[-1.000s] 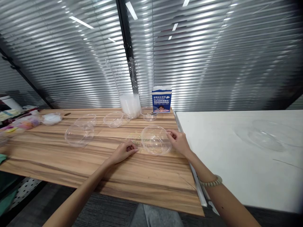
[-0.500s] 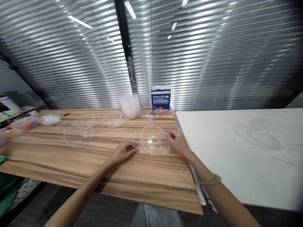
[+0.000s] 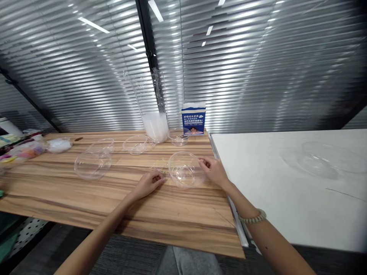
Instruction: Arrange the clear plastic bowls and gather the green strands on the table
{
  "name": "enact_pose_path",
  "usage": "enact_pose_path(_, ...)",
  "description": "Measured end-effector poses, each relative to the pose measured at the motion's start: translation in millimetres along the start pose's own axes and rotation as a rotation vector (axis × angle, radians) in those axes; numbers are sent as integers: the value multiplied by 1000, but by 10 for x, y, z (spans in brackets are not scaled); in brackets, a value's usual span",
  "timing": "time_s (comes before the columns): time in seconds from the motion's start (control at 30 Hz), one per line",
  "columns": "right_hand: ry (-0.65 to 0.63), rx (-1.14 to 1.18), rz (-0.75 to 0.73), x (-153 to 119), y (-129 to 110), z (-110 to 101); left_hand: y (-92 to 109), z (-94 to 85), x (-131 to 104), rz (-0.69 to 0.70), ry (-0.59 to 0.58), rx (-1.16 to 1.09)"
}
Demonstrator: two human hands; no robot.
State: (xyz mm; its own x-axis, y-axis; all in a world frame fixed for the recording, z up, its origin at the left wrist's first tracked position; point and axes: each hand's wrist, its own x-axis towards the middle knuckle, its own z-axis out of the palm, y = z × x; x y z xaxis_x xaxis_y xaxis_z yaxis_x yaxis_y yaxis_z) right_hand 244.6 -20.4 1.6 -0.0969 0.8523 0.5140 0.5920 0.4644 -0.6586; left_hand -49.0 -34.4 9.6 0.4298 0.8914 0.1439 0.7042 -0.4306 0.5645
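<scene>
A clear round plastic bowl [image 3: 185, 172] stands on the wooden table [image 3: 160, 225] in front of me. My right hand [image 3: 213, 170] pinches its right rim between thumb and fingers. Just left of the bowl, my left hand [image 3: 149, 184] rests on the table with its fingers curled together; whatever they hold, if anything, is too small to name. Thin yellowish strands [image 3: 161, 165] lie on the wood between my left hand and the bowl.
More clear bowls stand at the left [image 3: 93, 165] and behind [image 3: 134, 145]. A bagged stack of white, translucent lids or bowls [image 3: 156, 128] and a blue paper bag [image 3: 194, 120] are at the back. Plastic packets [image 3: 27, 149] lie far left. A white table [image 3: 275, 198] adjoins on the right.
The view has shifted very slightly, moving the whole scene a little to the left. Both hands keep nearly the same pose, and the bowl stays by my right hand.
</scene>
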Motion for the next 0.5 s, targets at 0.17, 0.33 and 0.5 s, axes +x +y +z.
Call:
enact_pose_path(0.17, -13, -15, 2, -6, -12, -7, -7, 6, -19, 17, 11, 17)
enact_pose_path(0.33, -27, -25, 8, -5, -17, -4, 0, 18, -23, 4, 25, 37)
enact_pose_path(0.5, -54, -27, 30, -2, -32, -10, 17, 29, -11, -26, 31, 71)
